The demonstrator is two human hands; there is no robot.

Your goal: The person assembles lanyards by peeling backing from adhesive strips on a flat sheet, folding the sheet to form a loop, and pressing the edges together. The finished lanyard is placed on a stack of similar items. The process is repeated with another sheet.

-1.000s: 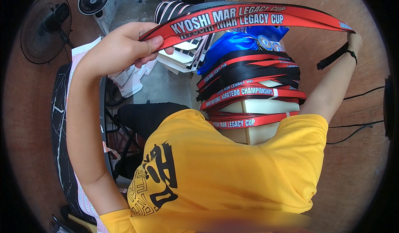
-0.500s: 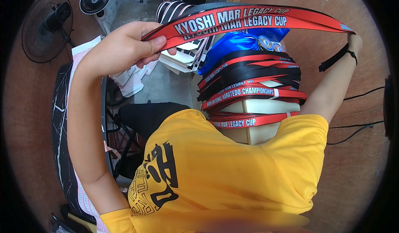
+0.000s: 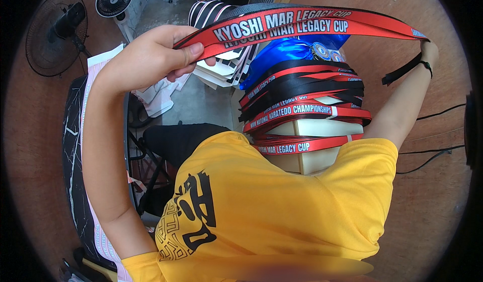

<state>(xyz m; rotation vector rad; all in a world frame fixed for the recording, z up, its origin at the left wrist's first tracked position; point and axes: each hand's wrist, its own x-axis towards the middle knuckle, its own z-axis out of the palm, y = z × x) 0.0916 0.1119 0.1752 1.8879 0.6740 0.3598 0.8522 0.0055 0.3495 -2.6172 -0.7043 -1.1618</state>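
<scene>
A pale box-like block [image 3: 317, 162] stands in front of the person, and several red and black ribbons [image 3: 292, 113] lie across its side in layers. Whether the block is hollow, and what it may contain, I cannot tell. Just beyond it is a shiny blue bag [image 3: 271, 58], with round patterned discs [image 3: 320, 51] at its right part; it is not clear if these are inside the bag or upon it.

The left hand [image 3: 173, 53] has its grip closed on one end of a long red ribbon bundle [image 3: 282, 28], the thumb pressing on the printed face. The bundle is held up in the air, above the bag, and it extends to the right hand [image 3: 430, 49]. This second grip seems closed around the other end, but its fingers are small and partly hidden, so I cannot tell exactly how tightly. A black strap end [image 3: 401, 69] hangs beside the right wrist. Beyond the left hand there is a stack of black and white strips [image 3: 226, 68]. A dark table [image 3: 73, 176] stands at the left.
</scene>
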